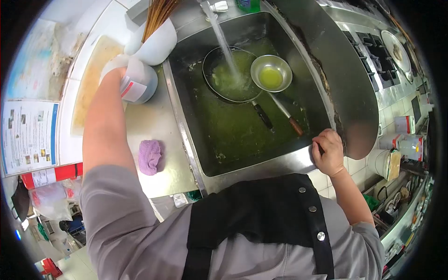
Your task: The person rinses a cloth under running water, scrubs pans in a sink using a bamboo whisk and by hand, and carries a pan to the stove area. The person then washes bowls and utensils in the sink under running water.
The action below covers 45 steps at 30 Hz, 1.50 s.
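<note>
At the left, my left hand [120, 73] reaches into a white plastic tub [145, 77] with a red-and-white label; its fingers are hidden inside. My right hand [328, 150] rests with curled fingers on the front right edge of the metal sink [280, 164]. Greenish water [224, 128] stands in the sink. A stream from the tap [205, 3] falls into a round black-handled pan or strainer [219, 88], partly under the water. Beside it sits a steel ladle [271, 74] with a wooden-ended handle, its bowl holding some liquid.
A crumpled purple cloth [150, 157] lies on the steel counter [175, 179] left of the sink. Behind the tub, a white container [158, 42] holds thin brown sticks [158, 16]. A curved metal panel [345, 70] borders the sink's right side, with a stove [378, 56] beyond.
</note>
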Each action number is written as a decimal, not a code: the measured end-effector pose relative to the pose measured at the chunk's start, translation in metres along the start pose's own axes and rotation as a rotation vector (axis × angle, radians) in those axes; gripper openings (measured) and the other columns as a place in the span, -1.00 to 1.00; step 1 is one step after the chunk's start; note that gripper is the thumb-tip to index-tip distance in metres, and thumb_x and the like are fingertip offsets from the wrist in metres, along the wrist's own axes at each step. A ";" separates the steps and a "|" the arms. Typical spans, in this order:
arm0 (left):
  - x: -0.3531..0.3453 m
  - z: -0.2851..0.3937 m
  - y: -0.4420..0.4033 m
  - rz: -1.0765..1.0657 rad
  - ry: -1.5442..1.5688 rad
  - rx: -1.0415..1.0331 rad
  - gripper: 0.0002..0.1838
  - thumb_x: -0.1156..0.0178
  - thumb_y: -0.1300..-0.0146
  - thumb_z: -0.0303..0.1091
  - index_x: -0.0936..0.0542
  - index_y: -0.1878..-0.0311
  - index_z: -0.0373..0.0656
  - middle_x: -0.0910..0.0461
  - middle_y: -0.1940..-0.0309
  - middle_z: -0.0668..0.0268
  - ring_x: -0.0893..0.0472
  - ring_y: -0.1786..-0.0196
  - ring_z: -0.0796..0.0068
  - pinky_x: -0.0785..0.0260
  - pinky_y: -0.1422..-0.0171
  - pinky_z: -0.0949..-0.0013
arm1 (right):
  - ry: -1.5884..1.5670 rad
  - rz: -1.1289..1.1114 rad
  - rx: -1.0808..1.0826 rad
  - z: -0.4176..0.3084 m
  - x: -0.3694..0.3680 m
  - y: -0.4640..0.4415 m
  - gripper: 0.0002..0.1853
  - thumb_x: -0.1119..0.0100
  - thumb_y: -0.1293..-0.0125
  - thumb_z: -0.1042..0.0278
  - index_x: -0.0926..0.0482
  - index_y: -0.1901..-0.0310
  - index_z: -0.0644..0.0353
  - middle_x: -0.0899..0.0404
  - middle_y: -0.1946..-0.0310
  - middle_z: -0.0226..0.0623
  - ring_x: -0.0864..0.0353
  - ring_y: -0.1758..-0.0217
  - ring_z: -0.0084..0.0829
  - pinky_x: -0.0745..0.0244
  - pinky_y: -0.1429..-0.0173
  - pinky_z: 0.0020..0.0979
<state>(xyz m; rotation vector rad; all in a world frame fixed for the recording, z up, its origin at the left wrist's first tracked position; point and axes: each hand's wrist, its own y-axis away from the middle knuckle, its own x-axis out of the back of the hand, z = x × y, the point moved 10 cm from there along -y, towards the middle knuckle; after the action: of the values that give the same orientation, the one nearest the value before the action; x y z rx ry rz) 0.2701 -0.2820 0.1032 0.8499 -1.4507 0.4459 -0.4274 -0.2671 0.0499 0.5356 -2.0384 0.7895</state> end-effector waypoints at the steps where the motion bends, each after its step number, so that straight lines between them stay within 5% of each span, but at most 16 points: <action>1: -0.001 -0.001 0.000 -0.010 -0.003 0.010 -0.52 -0.17 -0.25 -0.09 -0.66 -0.13 -0.20 -0.67 -0.07 0.01 -0.67 -0.04 0.18 -0.49 -0.13 0.13 | 0.002 0.004 -0.004 0.001 0.000 0.000 -0.88 -0.33 -0.05 0.51 -0.65 0.33 0.21 -0.59 0.27 -0.19 -0.59 0.04 -0.07 -0.49 -0.07 -0.14; 11: -0.015 0.012 0.066 -0.323 0.054 0.062 -0.54 -0.18 -0.22 -0.12 -0.68 -0.07 -0.23 -0.68 -0.02 -0.03 -0.69 -0.01 0.17 -0.51 -0.08 0.09 | 0.022 -0.024 0.000 0.003 -0.004 0.000 -0.88 -0.33 -0.03 0.49 -0.65 0.34 0.19 -0.59 0.28 -0.21 -0.59 0.04 -0.06 -0.46 -0.10 -0.13; 15: 0.022 -0.003 0.000 -0.336 -0.281 -0.062 -0.60 -0.14 -0.23 -0.13 -0.70 0.08 -0.25 -0.72 0.15 -0.05 -0.71 0.05 0.10 -0.53 -0.01 0.03 | 0.021 -0.022 0.011 0.000 -0.004 0.000 -0.87 -0.32 -0.03 0.50 -0.64 0.33 0.20 -0.58 0.27 -0.20 -0.58 0.04 -0.05 -0.46 -0.09 -0.12; 17: 0.097 0.030 -0.010 0.099 -0.163 -0.174 -0.61 -0.10 -0.26 -0.10 -0.69 0.23 -0.28 -0.73 0.30 0.03 -0.72 0.11 0.08 -0.52 -0.01 0.04 | 0.031 -0.023 0.014 0.000 -0.004 -0.001 -0.87 -0.32 -0.03 0.50 -0.63 0.33 0.19 -0.58 0.27 -0.21 -0.58 0.04 -0.06 -0.45 -0.09 -0.13; 19: 0.131 0.082 0.015 0.411 -0.017 -0.404 -0.48 -0.20 -0.23 0.03 -0.67 0.02 -0.29 -0.73 0.18 0.06 -0.70 0.03 0.10 -0.50 -0.10 0.13 | 0.033 -0.033 0.017 0.000 -0.005 -0.003 -0.87 -0.32 -0.03 0.50 -0.63 0.33 0.19 -0.58 0.27 -0.21 -0.58 0.04 -0.07 -0.45 -0.08 -0.13; 24: 0.065 0.154 0.002 0.310 0.519 -0.502 -0.02 -0.43 0.00 0.24 -0.42 -0.38 -0.23 -0.61 -0.18 0.03 -0.61 -0.18 0.17 -0.41 -0.28 0.22 | 0.036 -0.032 0.001 0.002 -0.004 -0.001 -0.86 -0.33 -0.02 0.49 -0.64 0.33 0.18 -0.58 0.27 -0.23 -0.58 0.04 -0.10 -0.46 -0.07 -0.15; 31: 0.072 0.146 -0.024 0.427 0.190 -0.305 -0.32 -0.27 -0.21 0.15 -0.59 -0.14 -0.29 -0.65 -0.04 -0.12 -0.60 -0.17 -0.09 -0.41 -0.29 0.12 | 0.008 -0.009 -0.010 0.008 0.001 0.000 -0.88 -0.34 -0.02 0.46 -0.66 0.35 0.16 -0.59 0.27 -0.26 -0.59 0.04 -0.13 -0.47 -0.07 -0.18; 34: 0.116 0.111 -0.007 0.666 0.283 -0.221 -0.31 -0.22 -0.25 0.20 -0.61 -0.09 -0.33 -0.64 -0.03 -0.16 -0.59 -0.18 -0.11 -0.40 -0.29 0.08 | -0.002 -0.001 -0.016 0.009 0.001 0.000 -0.89 -0.35 -0.02 0.46 -0.66 0.36 0.16 -0.59 0.28 -0.27 -0.59 0.05 -0.14 -0.47 -0.07 -0.18; 38: 0.195 0.064 0.042 0.867 0.308 -0.087 -0.24 -0.21 -0.25 0.30 -0.59 -0.16 -0.29 -0.64 -0.11 -0.06 -0.58 -0.25 0.02 -0.35 -0.35 0.15 | -0.001 -0.003 0.003 0.008 0.003 0.000 -0.87 -0.35 -0.03 0.47 -0.66 0.34 0.15 -0.59 0.27 -0.26 -0.59 0.06 -0.14 -0.48 -0.05 -0.18; 40: 0.228 0.057 0.087 0.951 0.443 -0.288 -0.23 -0.26 -0.25 0.25 -0.56 -0.18 -0.34 -0.65 -0.11 0.02 -0.59 -0.23 0.19 -0.40 -0.29 0.20 | -0.060 -0.011 -0.012 0.012 0.000 0.000 -0.83 -0.35 -0.06 0.44 -0.65 0.26 0.16 -0.59 0.23 -0.22 -0.59 0.05 -0.12 -0.49 -0.04 -0.17; 42: 0.224 0.063 0.133 0.732 0.824 -0.349 -0.26 -0.30 -0.27 0.18 -0.54 -0.19 -0.37 -0.64 -0.10 0.10 -0.58 -0.21 0.37 -0.45 -0.24 0.26 | -0.184 -0.007 -0.058 0.021 -0.007 -0.002 -0.75 -0.37 -0.11 0.40 -0.64 0.14 0.17 -0.59 0.16 -0.16 -0.58 0.03 -0.09 -0.50 -0.05 -0.15; 45: 0.192 0.101 0.197 0.573 0.940 -0.410 -0.25 -0.33 -0.26 0.17 -0.54 -0.17 -0.40 -0.64 -0.04 0.14 -0.64 -0.08 0.39 -0.57 -0.08 0.33 | -0.349 0.051 -0.089 -0.016 0.012 -0.054 -0.52 -0.43 -0.16 0.28 -0.54 -0.11 0.18 -0.55 0.00 -0.07 -0.58 -0.03 -0.05 -0.52 -0.11 -0.12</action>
<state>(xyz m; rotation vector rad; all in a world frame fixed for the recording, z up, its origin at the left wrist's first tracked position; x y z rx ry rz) 0.0798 -0.2714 0.3254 -0.1544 -0.8109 0.8026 -0.3909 -0.2951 0.0843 0.6061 -2.4034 0.6655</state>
